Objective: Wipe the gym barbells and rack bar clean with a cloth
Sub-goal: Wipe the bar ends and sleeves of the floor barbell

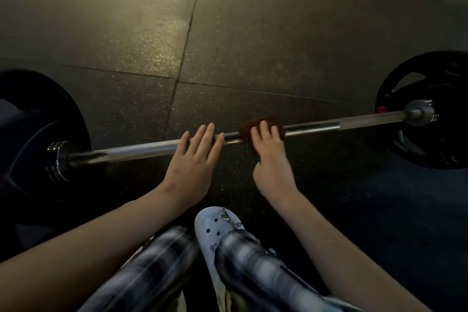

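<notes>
A steel barbell (141, 149) lies across the dark rubber floor, with a black plate at its left end (38, 134) and another at its right end (428, 109). My right hand (271, 154) grips a dark reddish-brown cloth (263, 123) wrapped over the bar a little right of its middle. My left hand (197, 157) lies over the bar just left of the cloth with its fingers straight and spread. The bar under both hands is hidden.
Rubber floor tiles with seams (184, 40) stretch beyond the bar. My plaid trouser legs (157, 268) and a pale clog with charms (217, 225) sit just behind the bar. A red collar clip (382, 109) shows at the right sleeve.
</notes>
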